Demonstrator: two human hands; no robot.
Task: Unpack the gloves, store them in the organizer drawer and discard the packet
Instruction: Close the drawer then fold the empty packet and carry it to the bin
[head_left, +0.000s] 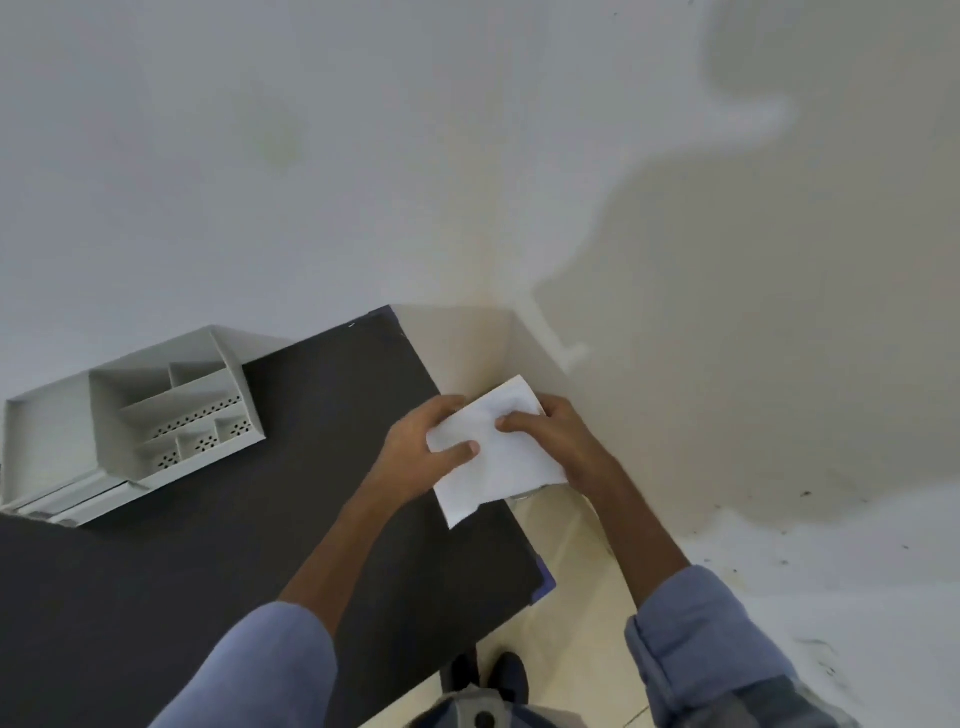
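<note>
Packet (493, 457) held over right edge of dark worktop (208, 571) | left hand (415, 452) grip pinching its left side | right hand (561, 436) grip pinching its right | organizer (130, 441) far left, well apart, nothing between

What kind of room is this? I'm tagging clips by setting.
Probably a plain office or workroom corner: a dark table against bare white walls, a grey desk organizer on it, tiled floor beside.
</note>
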